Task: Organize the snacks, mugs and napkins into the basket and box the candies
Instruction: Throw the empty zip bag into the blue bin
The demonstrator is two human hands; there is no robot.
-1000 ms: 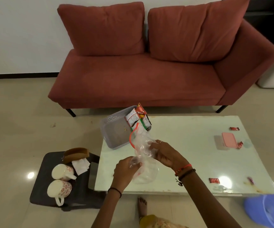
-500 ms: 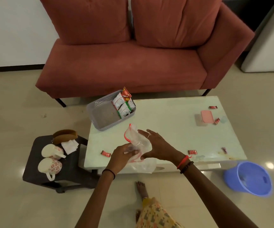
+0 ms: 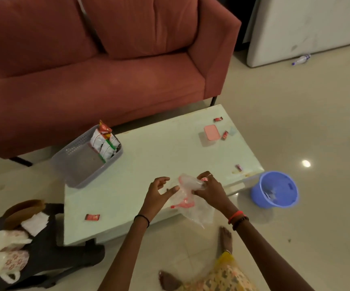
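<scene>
From where I sit, the job looks well short of halfway, taking the pale table (image 3: 149,164) as my landmark. The grey basket (image 3: 81,164) sits on the table's far-left corner with the snack packets (image 3: 104,143) stood up at its right end, so that part looks done. The two mugs (image 3: 6,255) and the napkins (image 3: 34,223) wait on the dark stool (image 3: 50,255) off the table's near-left corner, not yet in the basket. The pink-lidded box (image 3: 211,133) stands shut towards the table's far-right, and loose candies lie around it: one beyond it (image 3: 217,119), one just beside it (image 3: 225,135), one by the right edge (image 3: 238,167), one near the left front (image 3: 92,217). None is boxed that I can see. Over the table's near edge, my right hand (image 3: 208,186) is pinched on a crumpled clear plastic bag (image 3: 193,198), fingers closed on its upper bunch; my left hand (image 3: 159,193) has its fingers spread apart, touching the bag at most with the thumb. Half a second ago both hands were gripping the bag closer to the table's middle; now they have moved right, towards the blue bucket (image 3: 275,190) on the floor off the near-right corner, and the left has let go.
</scene>
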